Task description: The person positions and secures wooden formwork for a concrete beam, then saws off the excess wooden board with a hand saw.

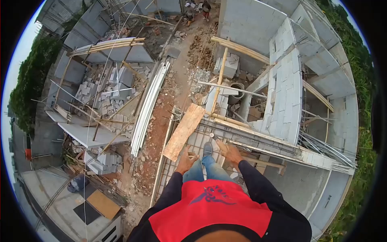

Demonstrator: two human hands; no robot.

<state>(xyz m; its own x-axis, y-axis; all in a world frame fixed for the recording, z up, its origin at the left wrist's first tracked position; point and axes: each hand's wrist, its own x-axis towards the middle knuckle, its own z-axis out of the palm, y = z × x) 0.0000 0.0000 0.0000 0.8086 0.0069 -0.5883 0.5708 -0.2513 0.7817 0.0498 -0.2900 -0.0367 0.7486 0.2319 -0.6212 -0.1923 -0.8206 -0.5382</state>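
My right hand (230, 153) is closed around a short dark hammer-like tool (212, 136) with a pale round end, held out in front of my right thigh. My left hand (186, 161) has its fingers curled beside my left knee; what they hold, if anything, is too small to make out. Close beyond that hand, a long plywood board (184, 131) lies at a slant over a rebar grid (199, 137). One shoe (207, 149) shows between my hands, on the grid.
I am high above a building site. Pale block walls (282, 88) rise on the right, with bamboo poles (221, 76) nearby. Below left lie long white pipes (151, 107) and stacked blocks (100, 161). Other people (189, 12) are far off on the dirt path (183, 76).
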